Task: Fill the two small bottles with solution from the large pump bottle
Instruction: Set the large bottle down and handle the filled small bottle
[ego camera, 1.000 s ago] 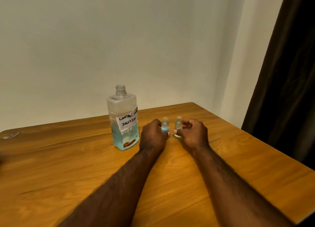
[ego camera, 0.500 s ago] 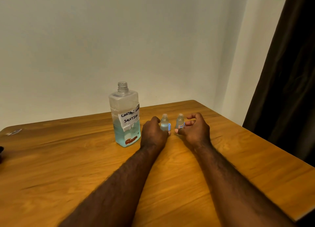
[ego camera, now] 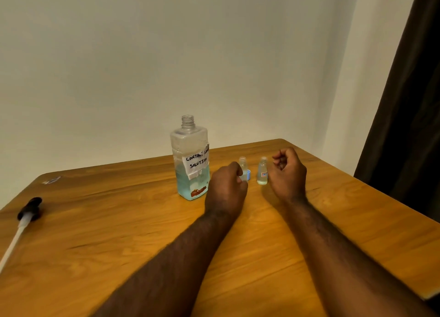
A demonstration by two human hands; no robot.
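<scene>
Our left hand [ego camera: 226, 190] sat against the left bottle [ego camera: 242, 163], hiding its base; we could not tell if it gripped. Our right hand [ego camera: 289, 173], curled and empty, was just beside the right bottle [ego camera: 262, 173]. The big bottle [ego camera: 190, 159] stood uncapped just left of them on the tabletop [ego camera: 119, 221].

Illumination is dim, warm and diffuse. A soft shadow lies on the tabletop [ego camera: 333, 209] beside the right hand [ego camera: 289, 176]. The forearms [ego camera: 178, 257] are slightly blurred. Wide-angle distortion curves the frame edges.
</scene>
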